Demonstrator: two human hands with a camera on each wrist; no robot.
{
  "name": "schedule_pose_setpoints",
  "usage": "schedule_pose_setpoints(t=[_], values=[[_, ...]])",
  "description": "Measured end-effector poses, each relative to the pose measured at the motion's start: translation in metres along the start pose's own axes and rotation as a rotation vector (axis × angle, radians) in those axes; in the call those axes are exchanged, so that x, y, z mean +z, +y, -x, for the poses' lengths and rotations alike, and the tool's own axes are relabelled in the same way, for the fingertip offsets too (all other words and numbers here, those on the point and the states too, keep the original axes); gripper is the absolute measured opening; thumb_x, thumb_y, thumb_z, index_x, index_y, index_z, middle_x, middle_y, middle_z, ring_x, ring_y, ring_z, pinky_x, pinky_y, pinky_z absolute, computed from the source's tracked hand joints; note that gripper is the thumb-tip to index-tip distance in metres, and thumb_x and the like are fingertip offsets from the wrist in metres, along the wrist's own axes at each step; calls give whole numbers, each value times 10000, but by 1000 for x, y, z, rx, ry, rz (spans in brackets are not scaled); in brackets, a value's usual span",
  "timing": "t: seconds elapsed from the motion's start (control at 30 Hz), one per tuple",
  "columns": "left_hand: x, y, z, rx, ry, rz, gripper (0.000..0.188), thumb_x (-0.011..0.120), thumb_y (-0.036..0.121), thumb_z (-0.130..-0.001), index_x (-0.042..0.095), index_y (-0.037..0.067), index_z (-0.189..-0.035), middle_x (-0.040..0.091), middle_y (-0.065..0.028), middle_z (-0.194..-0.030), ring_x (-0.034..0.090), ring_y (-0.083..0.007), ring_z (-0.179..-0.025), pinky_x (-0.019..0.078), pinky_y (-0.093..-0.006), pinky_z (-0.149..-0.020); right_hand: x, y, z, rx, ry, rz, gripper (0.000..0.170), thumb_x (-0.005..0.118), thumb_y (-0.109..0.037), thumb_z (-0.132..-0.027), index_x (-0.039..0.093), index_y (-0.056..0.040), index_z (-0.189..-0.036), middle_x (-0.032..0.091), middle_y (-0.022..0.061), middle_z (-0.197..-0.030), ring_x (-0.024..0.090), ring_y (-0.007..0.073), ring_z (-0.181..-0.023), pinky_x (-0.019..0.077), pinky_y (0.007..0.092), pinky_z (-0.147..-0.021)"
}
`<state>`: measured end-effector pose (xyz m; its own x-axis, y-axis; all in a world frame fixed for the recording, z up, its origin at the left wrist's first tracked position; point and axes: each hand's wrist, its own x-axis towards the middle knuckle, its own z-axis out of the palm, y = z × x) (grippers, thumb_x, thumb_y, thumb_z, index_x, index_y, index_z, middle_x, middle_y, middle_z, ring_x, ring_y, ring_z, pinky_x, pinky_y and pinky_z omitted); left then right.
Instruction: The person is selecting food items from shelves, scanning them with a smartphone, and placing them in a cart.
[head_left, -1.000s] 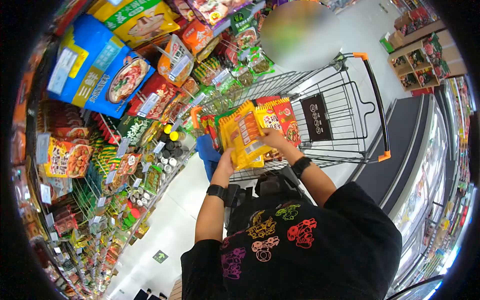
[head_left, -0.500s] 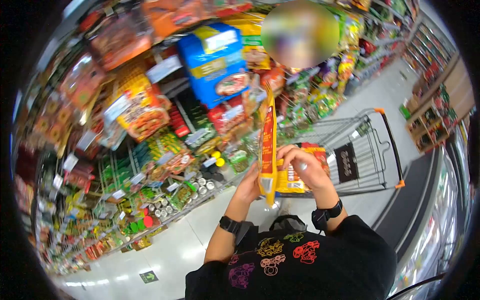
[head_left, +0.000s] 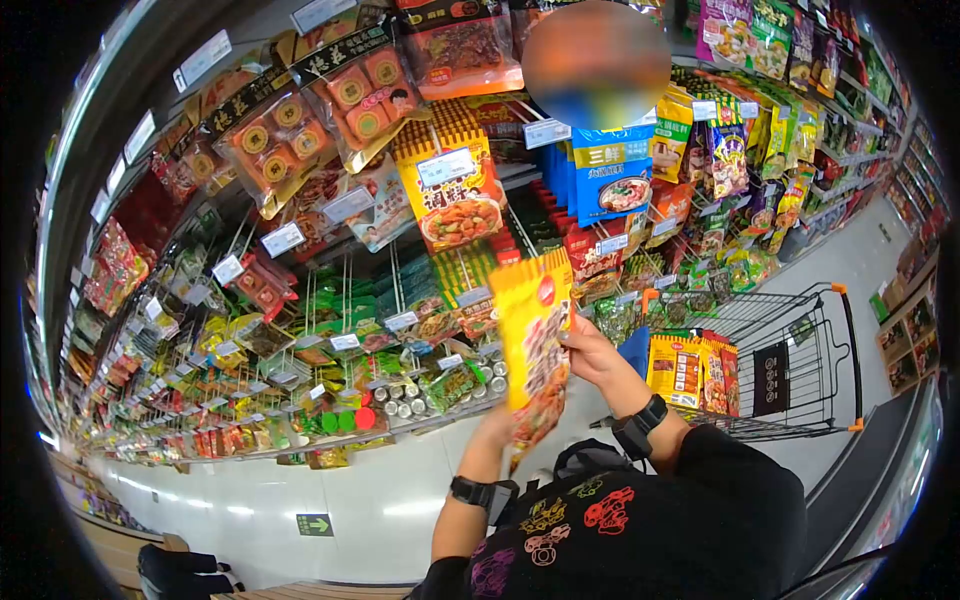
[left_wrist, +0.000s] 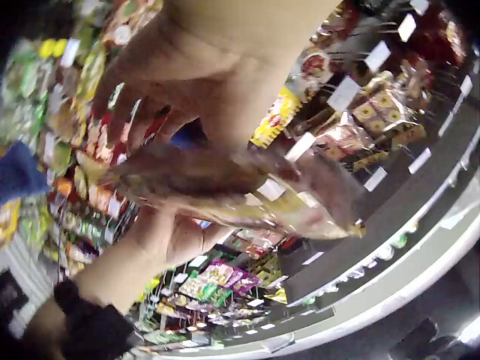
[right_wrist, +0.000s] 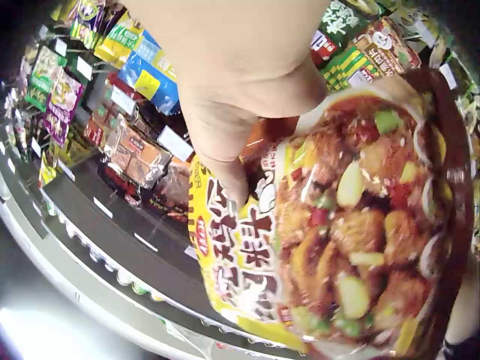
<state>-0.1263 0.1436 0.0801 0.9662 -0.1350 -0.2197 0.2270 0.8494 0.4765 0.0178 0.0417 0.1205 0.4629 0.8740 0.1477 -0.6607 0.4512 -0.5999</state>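
Note:
A yellow and red seasoning packet (head_left: 540,340) with a picture of cooked food stands upright before the person's chest. My right hand (head_left: 595,352) grips its right edge, and the thumb lies on the printed front in the right wrist view. At the packet's lower left is my left hand (head_left: 490,432), blurred and partly behind it. The left wrist view shows the packet (left_wrist: 262,195) nearly edge-on, between the left hand (left_wrist: 210,82) with its fingers bent toward it and the right hand (left_wrist: 161,232). The left fingertips are partly hidden.
A wire shopping cart (head_left: 855,360) stands at the right, with several yellow and red packets (head_left: 678,370) inside. Shelves of hanging packets stretch ahead and left, among them a similar yellow packet (head_left: 455,190) and a blue one (head_left: 612,175). Pale floor (head_left: 400,520) lies below.
The packet has moved left from over the cart and turned, through edge-on, to show its food picture. The head view has swung toward the shelves, with the cart now farther right.

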Motion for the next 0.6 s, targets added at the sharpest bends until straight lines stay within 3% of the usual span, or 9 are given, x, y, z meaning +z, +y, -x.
schedule_pose_setpoints(t=[0.07, 0.1, 0.17, 0.23, 0.27, 0.4, 0.6], values=[[15, 24, 23, 384, 147, -201, 368, 409, 244, -907, 426, 27, -1204, 511, -100, -1175, 529, -203, -1019, 437, -342, -875, 4, 2, -12, 10, 51, 183, 398, 582, -25, -779, 455, 2, -1155, 560, 78, -1091, 557, 156, -960, 428, 291, -866], [-2, 40, 22, 396, 284, -249, 426, 378, 322, -913, 402, 34, -1227, 485, -113, -1212, 515, -213, -1055, 427, -356, -895, 5, 5, -19, 18, 75, 269, 381, 594, -21, -769, 480, 3, -1131, 574, 71, -1066, 564, 145, -938, 433, 278, -849], [6, 68, 37, 563, 234, -120, 543, 282, 447, -915, 347, 25, -1250, 443, -112, -1251, 460, -225, -1120, 379, -369, -944, 5, 13, -33, 33, 129, 311, 311, 609, -14, -758, 534, 3, -1059, 597, 41, -1009, 564, 118, -907, 437, 252, -812], [-6, 87, 37, 672, 231, -264, 521, 303, 421, -917, 343, 24, -1252, 438, -110, -1258, 457, -238, -1126, 377, -387, -942, 9, 14, -46, 1, 159, 336, 299, 605, -12, -762, 538, 2, -1053, 596, 39, -1007, 563, 115, -905, 439, 246, -800], [-12, 94, 29, 712, 340, -368, 420, 324, 310, -931, 378, 2, -1212, 473, -115, -1216, 481, -224, -1095, 393, -367, -922, 12, 11, -50, 11, 190, 361, 301, 606, -6, -757, 539, 7, -1050, 597, 40, -1004, 562, 111, -899, 440, 246, -794], [0, 122, -9, 757, 486, -509, 290, 385, 126, -915, 419, -7, -1170, 522, -108, -1135, 521, -178, -1023, 424, -305, -864, -9, 4, -89, -76, 234, 468, 310, 605, 1, -747, 544, 19, -1050, 600, 47, -992, 556, 103, -886, 437, 246, -786], [-13, 171, -70, 833, 546, -543, 253, 399, 157, -923, 473, -5, -1102, 565, -72, -1039, 541, -126, -924, 431, -265, -798, -34, -22, -158, -200, 226, 550, 326, 625, -1, -735, 532, 16, -1047, 601, 50, -980, 563, 108, -863, 448, 255, -774]])
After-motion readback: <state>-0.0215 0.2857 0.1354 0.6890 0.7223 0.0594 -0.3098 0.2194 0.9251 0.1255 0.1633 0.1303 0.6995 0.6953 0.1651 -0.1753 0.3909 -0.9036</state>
